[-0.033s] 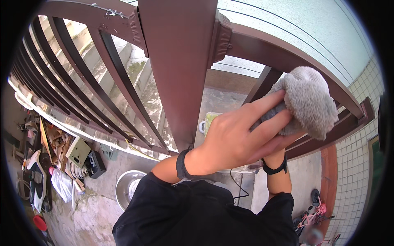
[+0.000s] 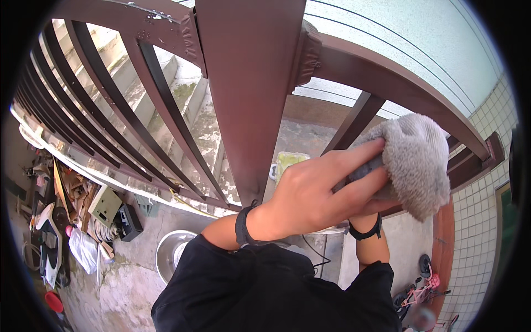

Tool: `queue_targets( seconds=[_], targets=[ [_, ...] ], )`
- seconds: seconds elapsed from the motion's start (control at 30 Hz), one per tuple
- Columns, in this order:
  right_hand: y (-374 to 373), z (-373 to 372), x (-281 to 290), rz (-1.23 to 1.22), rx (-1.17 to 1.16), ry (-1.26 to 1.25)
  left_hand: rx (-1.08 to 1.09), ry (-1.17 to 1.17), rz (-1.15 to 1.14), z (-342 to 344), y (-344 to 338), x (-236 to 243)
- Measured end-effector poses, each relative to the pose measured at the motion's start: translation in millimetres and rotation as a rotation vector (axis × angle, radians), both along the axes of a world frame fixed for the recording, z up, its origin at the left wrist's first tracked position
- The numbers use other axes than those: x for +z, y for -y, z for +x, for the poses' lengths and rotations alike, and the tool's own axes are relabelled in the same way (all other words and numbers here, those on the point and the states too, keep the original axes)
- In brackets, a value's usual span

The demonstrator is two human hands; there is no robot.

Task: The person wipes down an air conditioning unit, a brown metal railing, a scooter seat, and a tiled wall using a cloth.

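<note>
Gripping a fluffy gray cloth (image 2: 418, 160) between bent, parted fingers, a person's left hand (image 2: 321, 191) reaches rightward; the cloth is by the brown metal railing (image 2: 381, 69), contact unclear. The right hand is hidden behind it, so its grip cannot be told. A metal basin (image 2: 161, 257) sits lower left.

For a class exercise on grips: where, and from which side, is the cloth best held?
Probably by its left part, coming from the left: the cloth looks soft and bunched, bulging out to the right, so spread fingers should sink in and hold it. The left hand has its fingers on that part.
</note>
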State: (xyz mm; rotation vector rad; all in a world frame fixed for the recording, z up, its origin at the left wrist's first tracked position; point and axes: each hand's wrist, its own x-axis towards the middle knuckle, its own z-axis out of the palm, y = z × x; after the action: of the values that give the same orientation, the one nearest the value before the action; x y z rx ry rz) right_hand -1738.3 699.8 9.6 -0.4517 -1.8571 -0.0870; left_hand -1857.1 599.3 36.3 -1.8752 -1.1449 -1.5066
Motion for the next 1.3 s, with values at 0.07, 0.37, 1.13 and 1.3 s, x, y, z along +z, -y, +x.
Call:
queue_targets(
  seconds=[0.07,0.37,1.13,1.3],
  targets=[
    [23.5,-4.1,-23.2,-0.09,0.123,-0.09,-0.091,-0.031,0.055,-13.1,14.0,-23.4],
    [71.9,-125.2,-134.6,0.106,0.146,0.059,0.296,0.205,-0.205,-71.1,69.6,-156.3],
    [50.0,-113.2,-147.9,-0.063,0.236,-0.1,0.106,0.052,0.094,-62.5,15.2,-119.0],
    [66.0,-100.3,-173.1,-0.393,0.307,-0.124,-0.041,-0.076,-0.084,-60.4,18.4,-163.8]
  ],
)
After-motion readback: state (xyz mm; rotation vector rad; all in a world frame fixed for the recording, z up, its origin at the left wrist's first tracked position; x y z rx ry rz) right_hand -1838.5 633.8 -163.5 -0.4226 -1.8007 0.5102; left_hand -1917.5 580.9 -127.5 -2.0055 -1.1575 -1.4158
